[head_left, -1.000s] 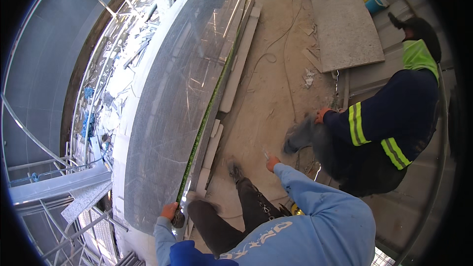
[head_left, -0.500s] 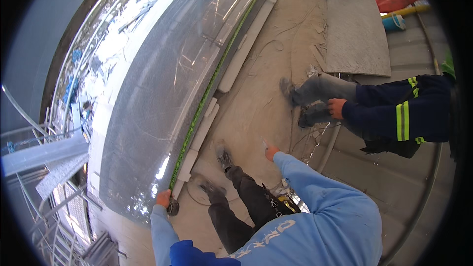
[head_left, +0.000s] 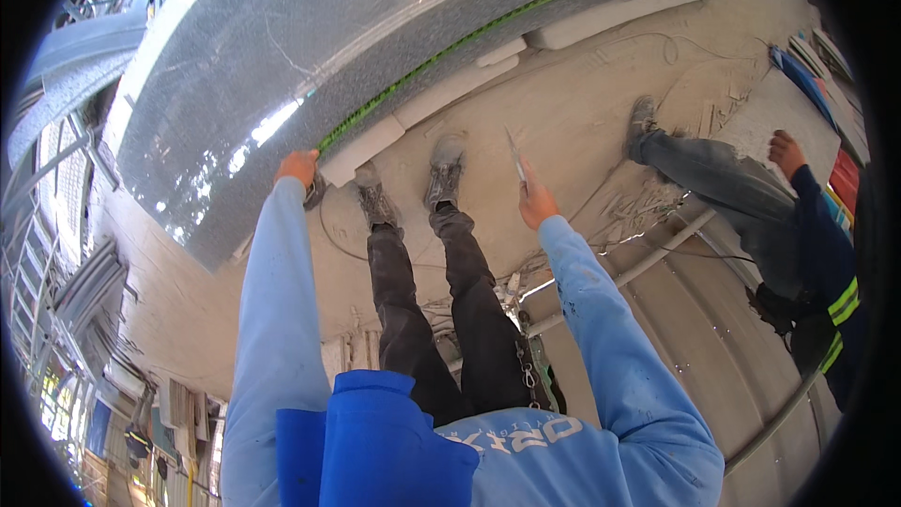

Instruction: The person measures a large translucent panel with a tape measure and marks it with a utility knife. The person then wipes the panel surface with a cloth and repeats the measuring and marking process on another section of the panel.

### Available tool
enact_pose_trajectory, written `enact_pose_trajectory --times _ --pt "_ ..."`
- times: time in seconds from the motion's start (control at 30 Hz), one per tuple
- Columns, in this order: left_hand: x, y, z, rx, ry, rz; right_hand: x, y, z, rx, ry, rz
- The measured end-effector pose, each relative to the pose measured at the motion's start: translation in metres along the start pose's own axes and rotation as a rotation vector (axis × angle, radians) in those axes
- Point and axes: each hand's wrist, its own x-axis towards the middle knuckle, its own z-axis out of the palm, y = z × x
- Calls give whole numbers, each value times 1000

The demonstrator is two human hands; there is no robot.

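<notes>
My left hand (head_left: 297, 167) is closed at the near corner of a large glossy grey slab (head_left: 225, 131). It grips what looks like a tape measure (head_left: 316, 192), whose dark case shows partly below the fingers. A long green blade (head_left: 441, 53) runs from there along the slab's upper edge to its far right end. My right hand (head_left: 537, 201) is raised over the floor, away from the slab, with its fingers closed round a thin, pale, pointed tool (head_left: 514, 150). The tool's exact kind is unclear.
Pale blocks (head_left: 450, 84) lie under the slab's edge. A loose cable (head_left: 671, 47) crosses the dusty floor. At the right stands another person (head_left: 798, 225) in dark clothes with reflective bands. Metal frames (head_left: 56, 225) stand at the left, and a pipe (head_left: 666, 249) runs along corrugated sheeting.
My view has swung round, so the slab now lies across the top. My left hand stays at the slab's corner. The other person has stepped and lifted a hand.
</notes>
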Motion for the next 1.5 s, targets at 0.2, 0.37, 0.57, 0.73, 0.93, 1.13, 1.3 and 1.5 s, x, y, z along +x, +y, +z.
enact_pose_trajectory --times 0.2,0.37,0.57,0.73,0.93,1.13,1.3,1.5 --pt "63 5 12 -32 63 -145 43 -33 66 -59 -60 -84" --pt "99 8 14 51 88 -218 75 -67 85 -136 -69 -146" --pt "142 -19 31 51 49 -185 111 -97 79 -396 -102 -186" --pt "166 -36 38 55 -22 -72 138 -122 76 -540 -140 -217" --pt "171 -33 27 40 -87 43 156 -135 80 -507 -52 -268" --pt "179 -44 37 -1 -7 62 165 -138 79 -499 -36 -222" --pt "177 -45 42 22 92 67 170 -134 76 -519 -29 -196" --pt "173 -39 34 108 52 151 175 -131 72 -495 8 -212"
